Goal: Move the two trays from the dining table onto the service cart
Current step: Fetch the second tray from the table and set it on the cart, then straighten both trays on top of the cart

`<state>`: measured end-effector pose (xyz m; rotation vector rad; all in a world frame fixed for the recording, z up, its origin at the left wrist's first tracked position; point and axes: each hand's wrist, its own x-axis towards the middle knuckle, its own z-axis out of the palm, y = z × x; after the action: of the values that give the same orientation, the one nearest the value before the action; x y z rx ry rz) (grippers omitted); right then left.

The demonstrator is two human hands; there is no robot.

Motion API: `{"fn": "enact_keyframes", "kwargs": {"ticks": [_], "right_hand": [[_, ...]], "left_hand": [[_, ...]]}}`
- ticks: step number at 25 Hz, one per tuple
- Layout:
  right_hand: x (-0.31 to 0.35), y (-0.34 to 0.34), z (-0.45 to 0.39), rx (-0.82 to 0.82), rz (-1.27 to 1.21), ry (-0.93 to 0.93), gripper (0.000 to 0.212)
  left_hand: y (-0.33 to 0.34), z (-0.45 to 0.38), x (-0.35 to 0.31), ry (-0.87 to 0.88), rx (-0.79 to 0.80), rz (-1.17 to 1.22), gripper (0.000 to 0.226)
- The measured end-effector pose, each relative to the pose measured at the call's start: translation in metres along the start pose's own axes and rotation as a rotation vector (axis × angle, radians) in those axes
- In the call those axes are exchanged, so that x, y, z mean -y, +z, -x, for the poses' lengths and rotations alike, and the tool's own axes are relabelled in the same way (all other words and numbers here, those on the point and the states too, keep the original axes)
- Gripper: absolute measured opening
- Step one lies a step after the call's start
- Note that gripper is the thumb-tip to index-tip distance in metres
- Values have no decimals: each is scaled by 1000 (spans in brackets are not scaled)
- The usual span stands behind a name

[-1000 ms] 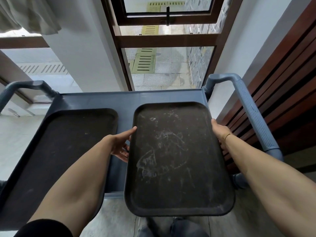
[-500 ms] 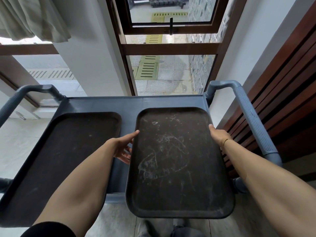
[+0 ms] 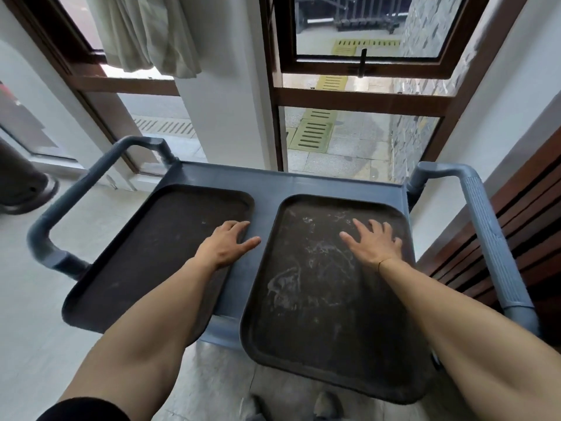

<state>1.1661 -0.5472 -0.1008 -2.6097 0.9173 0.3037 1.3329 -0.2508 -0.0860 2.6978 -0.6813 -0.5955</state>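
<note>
On cart (image 3: 334,183), right tray's (image 3: 328,314) near end overhangs, underside hidden.

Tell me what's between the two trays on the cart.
Only a bare strip of the cart top separates the left tray from the right tray; the left hand's thumb reaches over it, head view.

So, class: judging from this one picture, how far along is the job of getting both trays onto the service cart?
Done: the left tray lies flat on the service cart, and the right tray rests there too. In hand: the left hand lies flat on the left tray's inner edge, the right hand presses flat on the right tray. Left: the right tray's near end overhangs the cart's front edge, so it probably needs pushing further in.
</note>
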Motion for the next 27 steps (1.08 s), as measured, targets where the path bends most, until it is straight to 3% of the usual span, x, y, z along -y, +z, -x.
{"fn": "enact_keyframes", "kwargs": {"ticks": [4,11,20,27], "right_hand": [[50,10,5,36,55,-138,72],[169,41,34,57,75,-291,74],[303,113,102,32,88,-253,72],[353,144,154,46,74,-201,71]], "left_hand": [[-13,34,51,-25,-59,-181,85],[-53,80,150,-104,-81,-232,94],[-83,87,278,96,-13,-282,89],[-91,86,327,210,127,-274,97]]}}
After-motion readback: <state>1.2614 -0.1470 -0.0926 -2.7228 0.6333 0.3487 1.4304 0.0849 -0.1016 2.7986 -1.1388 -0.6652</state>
